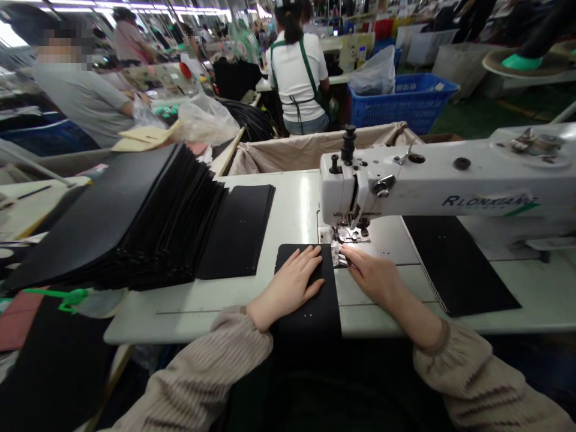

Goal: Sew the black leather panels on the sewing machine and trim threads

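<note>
A black sheet panel point(310, 327) lies on the sewing machine table, its front part hanging over the near edge. My left hand point(294, 282) rests flat on this panel, fingers stretched out and thumb apart. The panel's right edge is beside the needle area of a white sewing machine point(432, 186). My right hand point(371, 276) is just right of that edge, with its fingers together and tips at the small metal parts point(341, 259) below the presser foot. What lies under those fingertips is hidden.
A tall stack of black panels point(108, 210) stands at the left, with a smaller stack point(236, 234) beside it. Another black panel point(459, 264) lies under the machine arm. A cloth-lined bin point(288, 153) and a blue basket point(405, 102) stand behind the table. Several people work beyond.
</note>
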The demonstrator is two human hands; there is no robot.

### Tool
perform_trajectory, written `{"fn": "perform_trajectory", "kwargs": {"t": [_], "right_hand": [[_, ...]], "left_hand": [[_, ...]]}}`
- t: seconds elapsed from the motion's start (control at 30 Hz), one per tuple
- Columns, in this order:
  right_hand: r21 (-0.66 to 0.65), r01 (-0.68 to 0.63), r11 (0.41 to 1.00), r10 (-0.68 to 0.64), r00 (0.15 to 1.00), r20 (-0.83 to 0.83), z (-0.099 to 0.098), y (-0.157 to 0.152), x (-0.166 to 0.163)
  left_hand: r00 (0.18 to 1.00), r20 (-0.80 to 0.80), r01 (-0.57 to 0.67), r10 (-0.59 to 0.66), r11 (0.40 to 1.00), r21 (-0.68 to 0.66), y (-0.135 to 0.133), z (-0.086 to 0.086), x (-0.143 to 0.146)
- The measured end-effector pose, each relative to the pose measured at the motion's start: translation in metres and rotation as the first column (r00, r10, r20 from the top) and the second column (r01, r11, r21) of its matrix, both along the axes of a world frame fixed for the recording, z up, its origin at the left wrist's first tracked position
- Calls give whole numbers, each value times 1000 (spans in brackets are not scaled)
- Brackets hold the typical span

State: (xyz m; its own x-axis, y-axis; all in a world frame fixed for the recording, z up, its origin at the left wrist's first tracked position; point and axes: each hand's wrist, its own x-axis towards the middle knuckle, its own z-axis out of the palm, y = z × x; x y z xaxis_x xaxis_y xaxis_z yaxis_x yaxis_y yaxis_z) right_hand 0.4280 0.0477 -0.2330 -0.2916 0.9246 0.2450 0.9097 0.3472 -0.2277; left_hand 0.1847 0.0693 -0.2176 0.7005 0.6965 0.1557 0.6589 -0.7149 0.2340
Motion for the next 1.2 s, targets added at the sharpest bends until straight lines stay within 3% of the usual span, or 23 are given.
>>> {"fn": "perform_trajectory", "kwargs": {"t": [0.17, 0.37, 0.67, 0.83, 1.0, 1.2], "right_hand": [[-7, 10, 1000, -11, 999, -35, 0, 1, 2], [-23, 13, 1000, -13, 1000, 8, 1, 3, 0], [-25, -143, 989, 143, 989, 19, 5, 3, -4], [-1, -7, 1000, 7, 996, 92, 3, -2, 3], [20, 24, 1000, -27, 988, 155, 10, -5, 14], [-18, -102, 995, 104, 988, 117, 13, 8, -2]], "left_hand": [[999, 42, 1, 0, 1000, -8, 13, 2, 9], [991, 103, -86, 91, 995, -49, 18, -1, 13], [997, 72, 28, -23, 997, -70, 3, 2, 12], [998, 58, -24, 28, 997, -68, -2, 1, 6], [998, 53, -24, 27, 998, -65, 3, 2, 4], [999, 46, -2, 5, 999, -46, 6, 1, 5]]}}
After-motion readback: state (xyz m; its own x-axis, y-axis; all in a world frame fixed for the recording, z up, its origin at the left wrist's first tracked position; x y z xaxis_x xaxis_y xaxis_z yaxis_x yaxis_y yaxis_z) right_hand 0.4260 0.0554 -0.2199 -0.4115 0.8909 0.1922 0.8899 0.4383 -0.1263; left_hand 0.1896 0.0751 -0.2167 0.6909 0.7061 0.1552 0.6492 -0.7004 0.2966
